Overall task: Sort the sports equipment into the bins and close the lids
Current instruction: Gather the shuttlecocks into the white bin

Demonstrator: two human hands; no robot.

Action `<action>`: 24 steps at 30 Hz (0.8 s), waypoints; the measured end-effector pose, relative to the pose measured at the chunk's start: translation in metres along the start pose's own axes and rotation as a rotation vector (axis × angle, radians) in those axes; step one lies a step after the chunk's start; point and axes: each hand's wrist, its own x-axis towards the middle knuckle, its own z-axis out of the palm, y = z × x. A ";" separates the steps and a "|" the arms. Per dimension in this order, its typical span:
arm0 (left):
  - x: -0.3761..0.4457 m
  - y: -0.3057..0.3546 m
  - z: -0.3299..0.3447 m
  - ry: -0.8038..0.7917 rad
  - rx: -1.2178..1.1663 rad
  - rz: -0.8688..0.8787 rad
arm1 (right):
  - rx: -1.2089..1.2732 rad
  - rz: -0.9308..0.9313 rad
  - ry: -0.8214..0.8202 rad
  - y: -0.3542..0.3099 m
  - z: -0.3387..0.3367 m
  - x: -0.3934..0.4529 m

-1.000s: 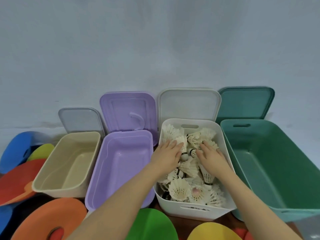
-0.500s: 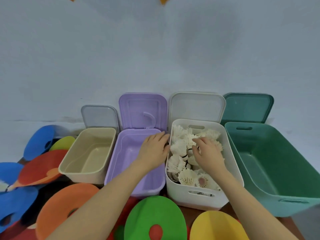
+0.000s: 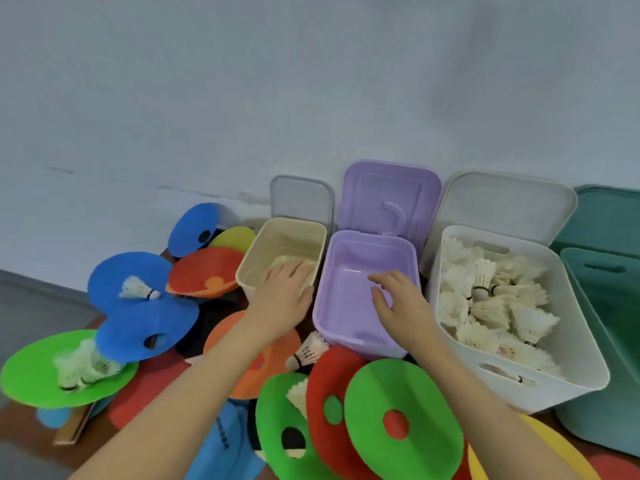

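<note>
Along the wall stand four bins with lids up: a cream bin (image 3: 282, 252), a purple bin (image 3: 363, 292), a white bin (image 3: 571, 344) heaped with shuttlecocks (image 3: 491, 303), and a teal bin (image 3: 609, 306) at the right edge. Over the cream bin's near rim the left hand (image 3: 282, 299) rests flat, fingers straight and holding nothing. Above the purple bin hovers the right hand (image 3: 401, 303), fingers loosely spread, also holding nothing. Coloured discs (image 3: 401, 420) crowd the floor in front, several carrying stray shuttlecocks.
</note>
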 end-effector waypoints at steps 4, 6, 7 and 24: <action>-0.034 -0.056 -0.015 0.037 -0.010 -0.040 | 0.041 -0.006 -0.045 -0.046 0.041 0.003; -0.051 -0.088 -0.022 0.041 -0.021 -0.066 | 0.060 -0.013 -0.055 -0.074 0.064 0.004; -0.059 -0.106 -0.026 0.032 -0.025 -0.078 | 0.065 -0.010 -0.064 -0.089 0.076 0.004; -0.187 -0.354 -0.057 -0.084 -0.058 -0.350 | 0.119 -0.169 -0.386 -0.271 0.266 0.001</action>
